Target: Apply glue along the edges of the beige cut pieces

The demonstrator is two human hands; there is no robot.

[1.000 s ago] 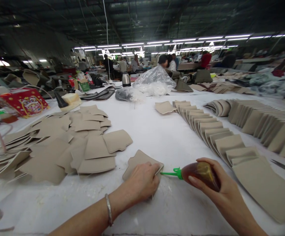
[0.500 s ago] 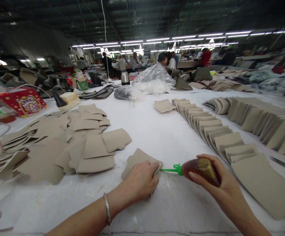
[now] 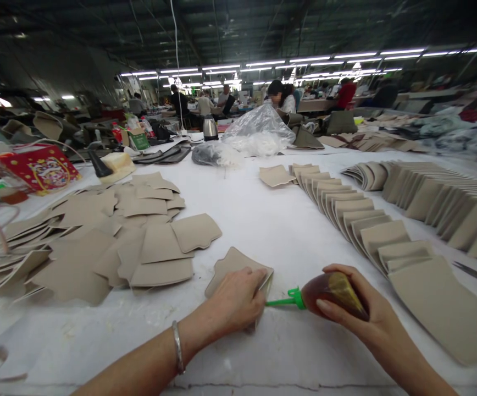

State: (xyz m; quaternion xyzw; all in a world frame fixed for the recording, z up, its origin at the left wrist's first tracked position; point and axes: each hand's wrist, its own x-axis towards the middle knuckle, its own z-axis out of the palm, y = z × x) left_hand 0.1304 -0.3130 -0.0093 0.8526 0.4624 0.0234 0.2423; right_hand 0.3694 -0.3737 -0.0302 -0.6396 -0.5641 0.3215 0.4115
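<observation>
My left hand (image 3: pixel 238 300) is closed on a beige leather-like piece (image 3: pixel 232 264) that lies on the white table, its right edge bent up a little under my fingers. In my right hand (image 3: pixel 358 308) is a squeeze bottle (image 3: pixel 333 294) of brownish liquid, tipped sideways with my fingers wrapped round it. Its thin green nozzle (image 3: pixel 282 302) points left at the piece's right edge, close by my left fingertips. Whether liquid is coming out is too small to tell. The lower part of the piece is hidden behind my left hand.
A loose heap of beige pieces (image 3: pixel 139 236) covers the left of the table. Overlapping rows of pieces (image 3: pixel 362 214) stretch along the right, with scissors (image 3: pixel 475 274) beside them. Farther back are a plastic bag (image 3: pixel 259 129), a kettle (image 3: pixel 210 129) and a red box (image 3: pixel 43 168). People sit beyond.
The bottle and its nozzle have moved slightly down and left along the piece's edge, toward me. My left hand still holds the piece in nearly the same place.
</observation>
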